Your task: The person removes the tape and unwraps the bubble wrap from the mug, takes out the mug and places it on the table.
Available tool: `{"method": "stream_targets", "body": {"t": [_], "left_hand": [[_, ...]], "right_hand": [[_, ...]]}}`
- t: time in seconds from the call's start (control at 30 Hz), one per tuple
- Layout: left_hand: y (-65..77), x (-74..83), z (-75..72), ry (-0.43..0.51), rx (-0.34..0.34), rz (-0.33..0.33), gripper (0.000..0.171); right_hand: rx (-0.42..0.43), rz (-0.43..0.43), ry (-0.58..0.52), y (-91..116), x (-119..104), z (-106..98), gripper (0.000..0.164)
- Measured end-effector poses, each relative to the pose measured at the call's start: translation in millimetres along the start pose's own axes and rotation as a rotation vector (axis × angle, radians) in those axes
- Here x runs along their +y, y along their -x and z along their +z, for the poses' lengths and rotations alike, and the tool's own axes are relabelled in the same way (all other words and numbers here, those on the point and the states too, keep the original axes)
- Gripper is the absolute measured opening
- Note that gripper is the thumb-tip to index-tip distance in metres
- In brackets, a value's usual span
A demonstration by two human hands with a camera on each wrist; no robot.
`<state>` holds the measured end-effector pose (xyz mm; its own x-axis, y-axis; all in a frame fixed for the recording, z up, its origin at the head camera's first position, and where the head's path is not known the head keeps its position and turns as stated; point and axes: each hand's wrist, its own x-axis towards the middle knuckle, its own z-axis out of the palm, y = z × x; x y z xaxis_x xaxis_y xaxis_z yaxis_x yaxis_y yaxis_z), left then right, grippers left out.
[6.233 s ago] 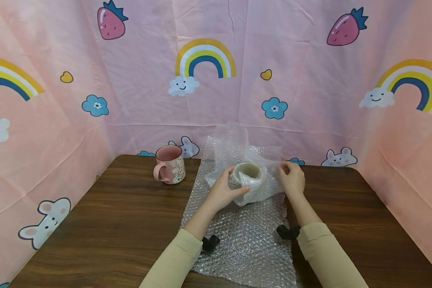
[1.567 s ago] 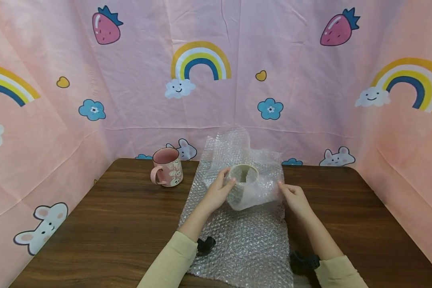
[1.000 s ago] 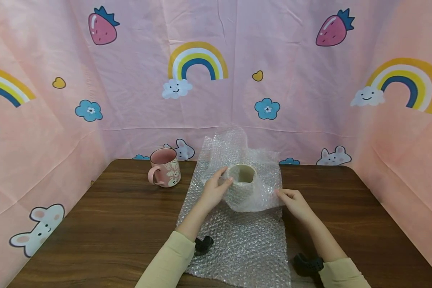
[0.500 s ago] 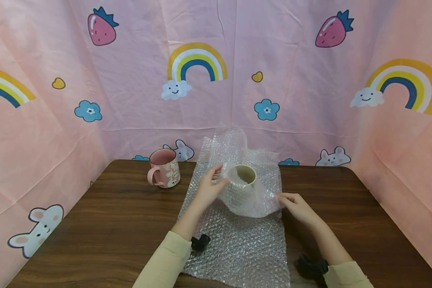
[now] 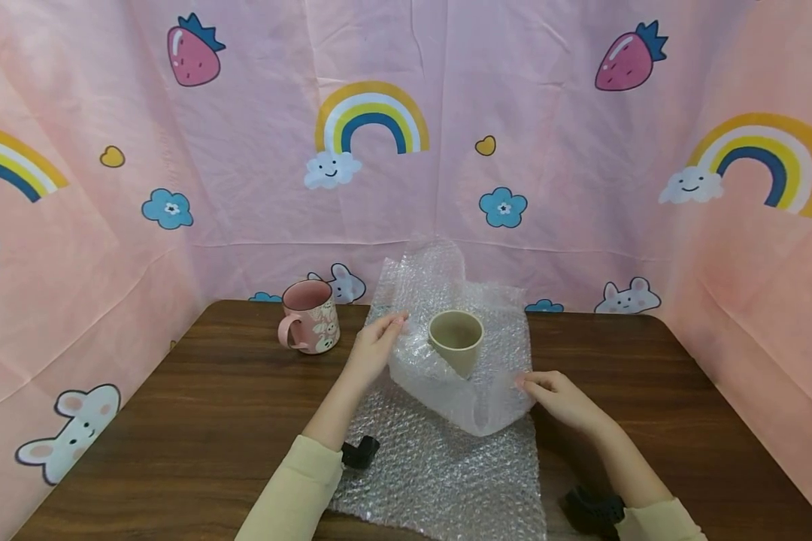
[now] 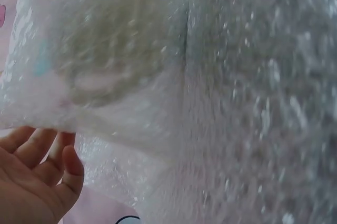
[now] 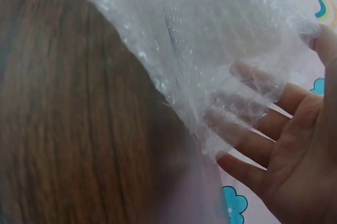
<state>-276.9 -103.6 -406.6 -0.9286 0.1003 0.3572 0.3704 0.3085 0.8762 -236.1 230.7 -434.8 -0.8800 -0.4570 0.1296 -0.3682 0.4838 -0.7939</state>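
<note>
A plain beige cup (image 5: 457, 343) stands upright on bubble wrap, its mouth and part of its front bare. Loose bubble wrap (image 5: 470, 412) lies folded around its lower front and sides. My left hand (image 5: 372, 347) pinches this wrap left of the cup, apart from the cup itself. To the right, my right hand (image 5: 562, 400) pinches another edge between thumb and fingers. Through the wrap in the left wrist view, the cup (image 6: 113, 29) looks blurred, with a handle-like loop. In the right wrist view, fingers (image 7: 247, 142) lie behind the clear film.
Beneath everything runs a long bubble wrap sheet (image 5: 440, 481) from the table's back to its front. A pink mug (image 5: 311, 319) with rabbit pictures stands at the back left of the dark wooden table (image 5: 196, 421). Patterned pink cloth (image 5: 406, 203) hangs on three sides.
The wrap has come away from the cup's rim and front, baring the cup. My left hand has moved left off the cup with the wrap; my right hand has come nearer, drawing its edge down.
</note>
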Motion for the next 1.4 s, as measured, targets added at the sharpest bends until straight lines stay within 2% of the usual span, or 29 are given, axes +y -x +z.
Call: {"method": "stream_targets", "body": {"t": [0.17,0.4,0.73,0.97,1.13,1.23,1.4], "left_hand": [[1.0,-2.9,-7.1,-0.04,-0.059,0.002,0.039],[5.3,-1.6,-18.6,-0.1,-0.163,-0.033,0.042],[13.9,-7.2,-30.5,-0.224,-0.292,-0.079,0.048],[20.8,-11.9,-37.1,-0.341,-0.417,-0.024,0.04],[27.1,-11.6,-40.7,-0.41,-0.503,-0.013,0.043],[29.2,-14.7,-42.4,-0.43,-0.526,-0.004,0.045],[32.8,-21.2,-46.1,-0.487,-0.543,0.076,0.043]], "right_hand": [[-0.026,0.006,0.05,0.9,-4.7,3.1,0.04],[-0.046,0.04,0.127,1.9,-8.5,9.0,0.045],[-0.081,0.018,0.197,8.0,-10.4,10.4,0.055],[-0.136,0.013,0.233,12.1,-11.1,10.7,0.068],[-0.197,0.029,0.239,16.1,-11.2,9.9,0.076],[-0.235,0.05,0.231,17.6,-12.8,9.0,0.079],[-0.284,0.068,0.205,19.2,-14.1,8.8,0.085]]}}
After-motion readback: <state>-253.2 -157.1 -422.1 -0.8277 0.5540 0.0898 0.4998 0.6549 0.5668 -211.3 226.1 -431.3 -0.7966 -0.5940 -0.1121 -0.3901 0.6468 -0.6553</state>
